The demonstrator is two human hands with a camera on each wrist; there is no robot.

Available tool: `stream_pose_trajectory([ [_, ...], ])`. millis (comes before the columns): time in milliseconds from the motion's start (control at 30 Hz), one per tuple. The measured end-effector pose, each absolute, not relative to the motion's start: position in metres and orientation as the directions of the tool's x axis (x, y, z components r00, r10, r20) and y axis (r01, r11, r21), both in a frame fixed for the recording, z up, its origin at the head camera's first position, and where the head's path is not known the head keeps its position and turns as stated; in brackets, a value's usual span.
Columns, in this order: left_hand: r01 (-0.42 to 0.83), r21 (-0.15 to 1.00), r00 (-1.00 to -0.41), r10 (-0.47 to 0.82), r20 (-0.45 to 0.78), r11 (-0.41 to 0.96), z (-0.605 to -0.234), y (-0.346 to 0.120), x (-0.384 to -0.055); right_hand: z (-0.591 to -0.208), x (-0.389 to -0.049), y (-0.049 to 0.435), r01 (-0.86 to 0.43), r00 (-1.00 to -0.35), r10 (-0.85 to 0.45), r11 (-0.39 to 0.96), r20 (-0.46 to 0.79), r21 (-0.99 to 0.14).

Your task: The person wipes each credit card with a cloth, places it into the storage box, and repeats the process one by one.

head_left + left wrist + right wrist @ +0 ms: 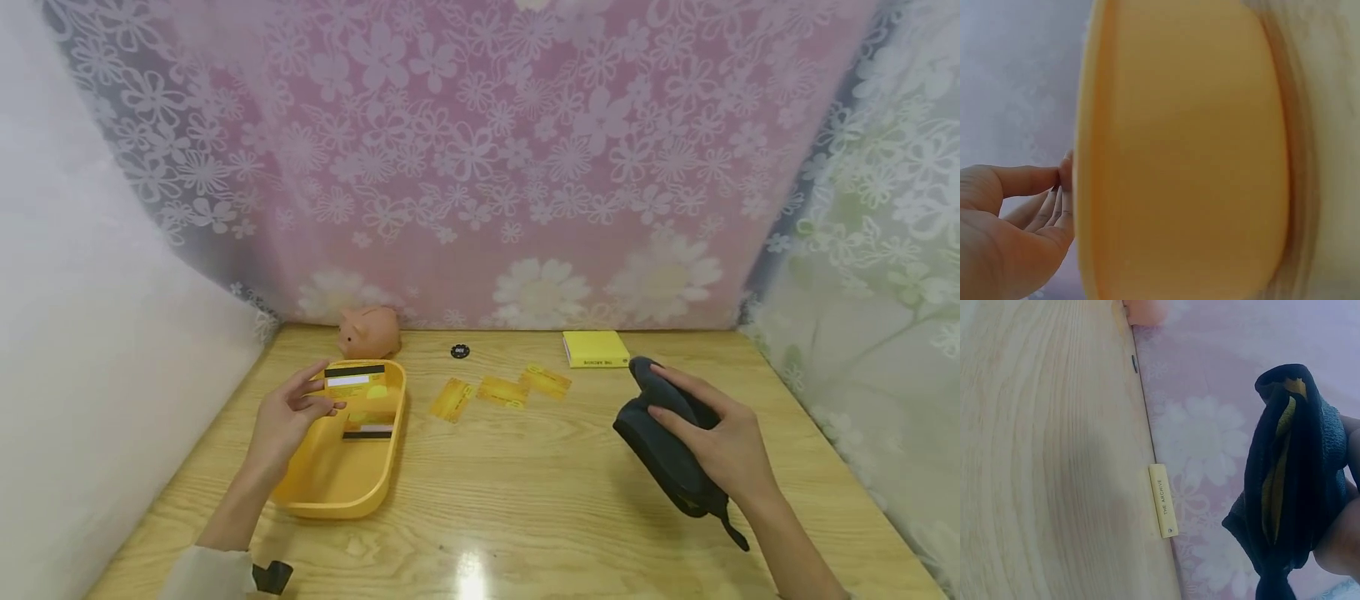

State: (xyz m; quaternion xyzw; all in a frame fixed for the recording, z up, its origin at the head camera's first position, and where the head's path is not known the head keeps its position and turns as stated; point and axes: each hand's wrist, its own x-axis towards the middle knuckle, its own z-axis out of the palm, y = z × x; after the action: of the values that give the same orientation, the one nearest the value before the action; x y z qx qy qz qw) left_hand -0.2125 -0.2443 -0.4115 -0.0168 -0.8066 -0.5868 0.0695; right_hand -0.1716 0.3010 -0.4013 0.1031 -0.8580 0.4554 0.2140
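Note:
In the head view my left hand [288, 412] holds a yellow card [356, 383] by its left edge, thumb and fingers at its corners, over the back of a yellow plastic bin [337, 496]. A black stripe runs along the card's top. Inside the bin lies another striped card [368, 431]. In the left wrist view the bin's wall hides what the fingertips of my left hand [1022, 219] pinch. My right hand [723, 450] grips a dark blue zip pouch [667, 442] above the table's right side. The pouch gapes in the right wrist view, showing yellow inside.
Several yellow things lie on the wooden table [525, 500]: three cards [502, 391] near the middle and a small book [596, 350] marked THE ARCHIVE. Behind the bin stands a pink piggy bank [372, 332]. A black chip [460, 352] lies near the flowered curtain [480, 167].

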Motion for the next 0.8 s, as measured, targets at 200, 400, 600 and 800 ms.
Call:
stream_pose_trajectory([
  [200, 0.028, 0.919, -0.998, -0.043, 0.049, 0.393, -0.42, -0.252, -0.214, -0.404, -0.173, 0.301, -0.376, -0.887, 0.011, 0.564, 0.462, -0.735],
  [400, 0.006, 0.883, -1.0, -0.019, 0.017, 0.469, -0.432, -0.252, -0.217, -0.408, -0.175, 0.3, -0.392, -0.881, 0.003, 0.554, 0.472, -0.735],
  [600, -0.005, 0.893, -1.0, 0.015, -0.014, 0.45, -0.442, -0.249, -0.219, -0.409, -0.176, 0.3, -0.382, -0.883, 0.008, 0.567, 0.468, -0.73],
  [800, 0.003, 0.853, -1.0, 0.016, -0.007, 0.522, -0.451, -0.245, -0.221, -0.409, -0.173, 0.298, -0.388, -0.882, -0.002, 0.571, 0.471, -0.724],
])
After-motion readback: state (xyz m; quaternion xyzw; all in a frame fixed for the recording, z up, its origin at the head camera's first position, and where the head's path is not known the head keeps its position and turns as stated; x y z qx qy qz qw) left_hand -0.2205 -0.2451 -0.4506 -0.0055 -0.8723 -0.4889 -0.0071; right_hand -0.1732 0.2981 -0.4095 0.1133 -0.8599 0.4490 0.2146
